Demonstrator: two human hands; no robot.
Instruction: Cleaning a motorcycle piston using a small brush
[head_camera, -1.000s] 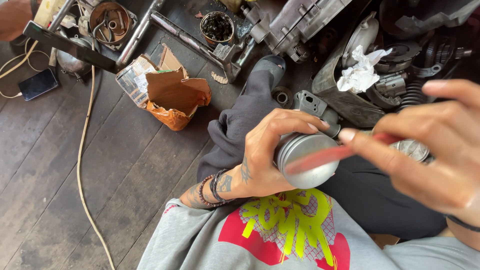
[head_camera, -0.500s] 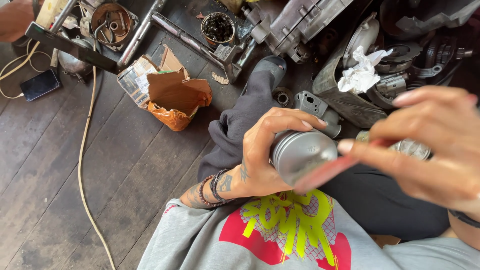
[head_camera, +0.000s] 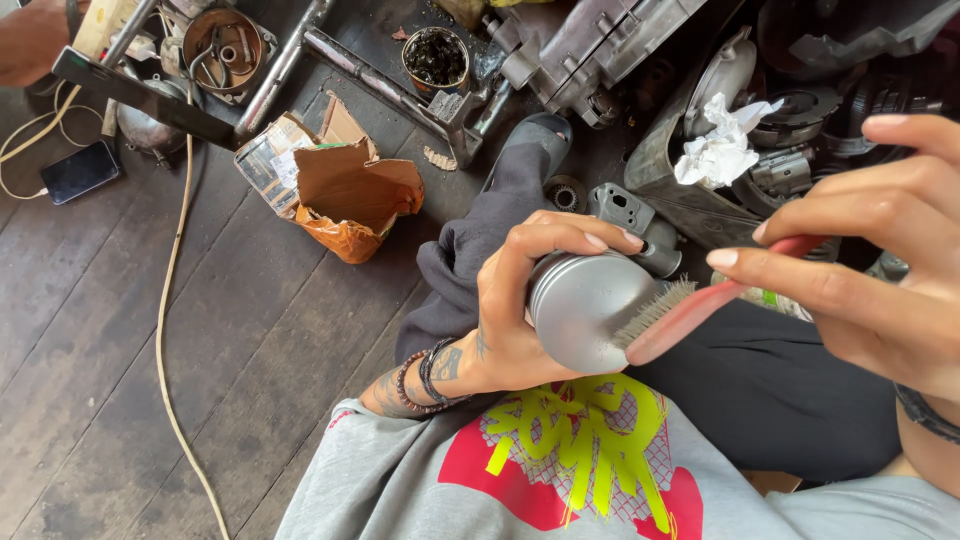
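Note:
My left hand (head_camera: 520, 300) grips a round silver metal part, like a piston (head_camera: 580, 310), over my lap, fingers curled across its top. My right hand (head_camera: 880, 270) holds a red-handled brush (head_camera: 690, 315) whose pale bristles rest against the right side of the metal part. Dark bead bracelets circle my left wrist. I sit on the floor with dark trousers and a grey shirt with a red and yellow print below the hands.
Dark wooden floor (head_camera: 150, 380) with a torn cardboard box (head_camera: 340, 190), a phone (head_camera: 80, 170), a pale cable (head_camera: 170, 300), a tin of dark grease (head_camera: 435, 55), metal frame tubes, engine parts and a crumpled white tissue (head_camera: 720, 150) at upper right. Another person's hand (head_camera: 30, 40) shows at top left.
The brush has shifted along the metal part: its bristles now sit on the part's right side, and my right hand is drawn a little to the right and upward.

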